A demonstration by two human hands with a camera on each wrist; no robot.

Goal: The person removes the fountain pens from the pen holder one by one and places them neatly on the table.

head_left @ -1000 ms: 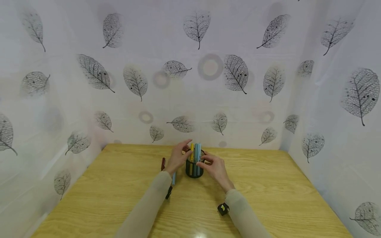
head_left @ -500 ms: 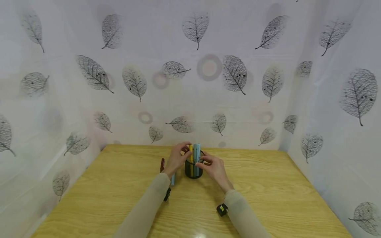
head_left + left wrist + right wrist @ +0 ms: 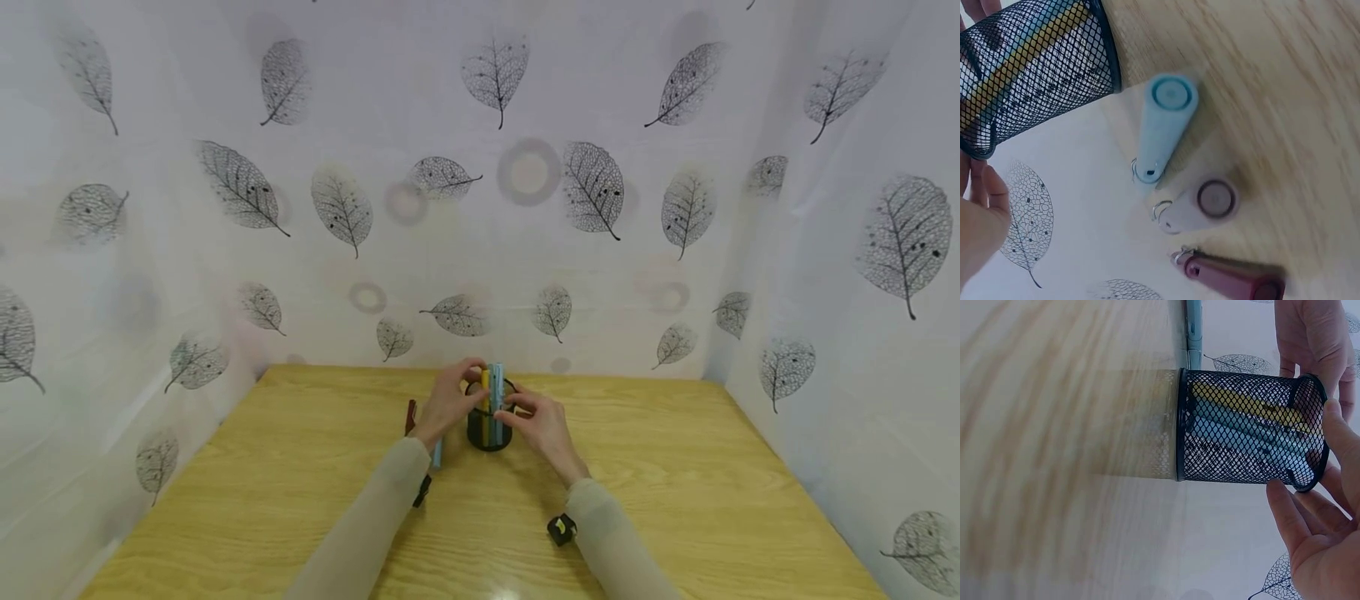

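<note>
Near the far edge of the wooden table stands a black mesh pen holder, upright, with a yellow pen and light blue pens inside it. At its left side the left hand has curled fingers at the yellow pen's top and seems to pinch it, while the right hand holds the holder's rim with fingertips in a narrow grip. Just left of the holder lie a blue key fob, a pale pink fob and a dark red fob on the table.
</note>
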